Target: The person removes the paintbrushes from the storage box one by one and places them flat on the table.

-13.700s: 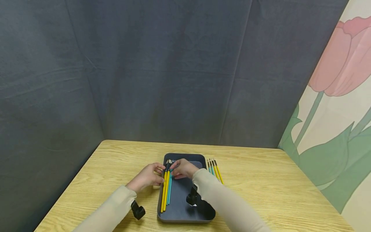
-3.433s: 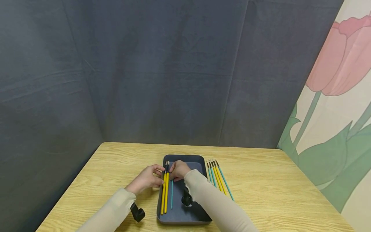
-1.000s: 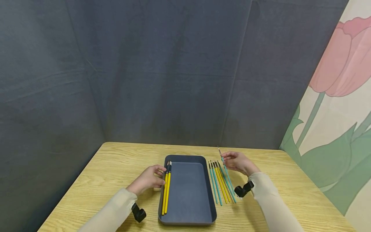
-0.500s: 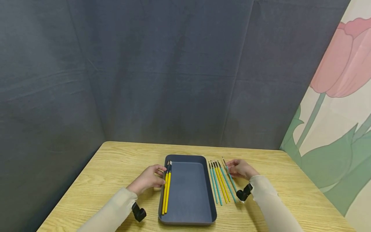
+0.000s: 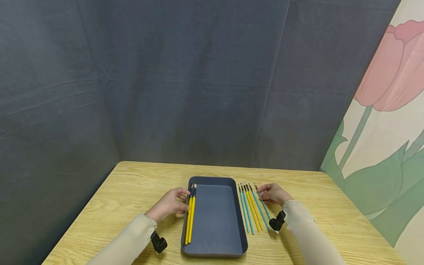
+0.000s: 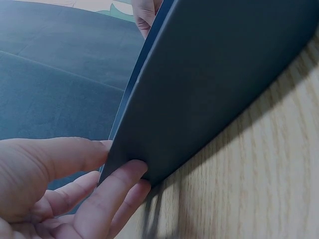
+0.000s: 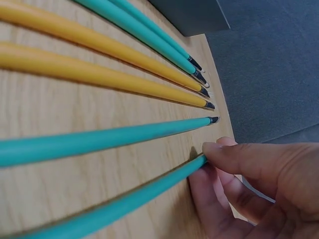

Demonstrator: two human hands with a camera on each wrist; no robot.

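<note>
Right of the shallow dark-grey rectangular tray (image 5: 218, 217), a slender teal-handled paintbrush (image 7: 134, 197) sits farthest out, pinched by the right hand (image 5: 275, 194) beside five other paintbrushes (image 7: 99, 78), three teal-handled and two yellow-handled. Along the tray's left wall, inside, lie two long yellow paintbrushes (image 5: 191, 221), and the left hand (image 5: 169, 204) touches that wall with relaxed fingers. Beneath the tray spreads a pale wood-grained table (image 5: 142, 184).

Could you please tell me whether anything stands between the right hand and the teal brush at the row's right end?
Nothing visible does: the right hand pinches that teal brush toward its bristle end. The nearest neighbour, another teal brush, lies apart to the left.
</note>
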